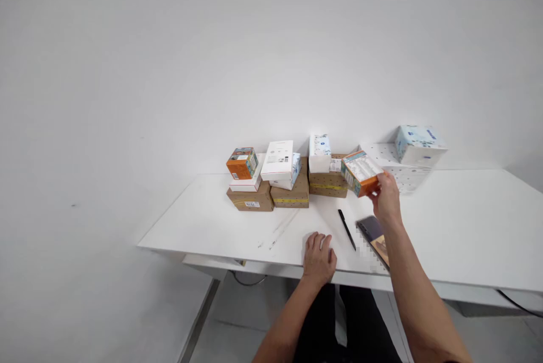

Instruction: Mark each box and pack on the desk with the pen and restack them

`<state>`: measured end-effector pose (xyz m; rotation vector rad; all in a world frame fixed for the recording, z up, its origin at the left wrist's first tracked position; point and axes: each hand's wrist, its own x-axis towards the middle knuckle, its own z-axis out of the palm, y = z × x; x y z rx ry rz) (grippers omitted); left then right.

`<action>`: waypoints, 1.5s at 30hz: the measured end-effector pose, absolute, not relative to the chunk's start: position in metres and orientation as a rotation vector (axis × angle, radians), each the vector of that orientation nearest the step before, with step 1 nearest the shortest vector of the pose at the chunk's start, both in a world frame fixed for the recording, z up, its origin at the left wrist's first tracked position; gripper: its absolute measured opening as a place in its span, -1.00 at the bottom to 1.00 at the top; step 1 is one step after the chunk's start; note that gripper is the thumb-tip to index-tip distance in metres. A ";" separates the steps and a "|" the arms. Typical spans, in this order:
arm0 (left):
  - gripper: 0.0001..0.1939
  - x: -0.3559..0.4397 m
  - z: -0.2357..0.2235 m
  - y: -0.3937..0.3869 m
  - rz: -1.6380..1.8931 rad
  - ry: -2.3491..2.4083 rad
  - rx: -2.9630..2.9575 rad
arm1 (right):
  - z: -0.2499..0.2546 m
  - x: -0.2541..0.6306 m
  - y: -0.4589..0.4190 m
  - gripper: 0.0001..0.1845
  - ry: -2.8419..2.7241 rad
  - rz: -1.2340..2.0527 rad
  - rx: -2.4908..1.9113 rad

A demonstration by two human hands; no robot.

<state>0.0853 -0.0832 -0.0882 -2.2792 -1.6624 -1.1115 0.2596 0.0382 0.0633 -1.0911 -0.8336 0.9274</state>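
My right hand [387, 198] grips a small orange printed box [360, 173] by its right end, with the thumb below. The box is tilted, its pale illustrated face turned up, at the right end of the stacked boxes; whether it touches them I cannot tell. My left hand [319, 255] rests on the front edge of the white table [466, 227], fingers loosely bent and holding nothing. Between the hands lies a black pen [347, 230]. A dark smartphone [372, 230] lies partly hidden by my right forearm.
Brown cartons [291, 198] stand in a row, topped by a white box [278, 159], another orange box [242, 164] and a blue-and-white tissue pack [319, 152]. Further right, another tissue pack [419, 145] sits on a white dotted box [407, 178]. A wall [271, 57] rises behind.
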 end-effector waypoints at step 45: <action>-0.50 0.058 -0.087 -0.056 -2.455 -2.312 -2.109 | -0.081 0.203 -0.086 -0.52 -1.409 0.993 -1.300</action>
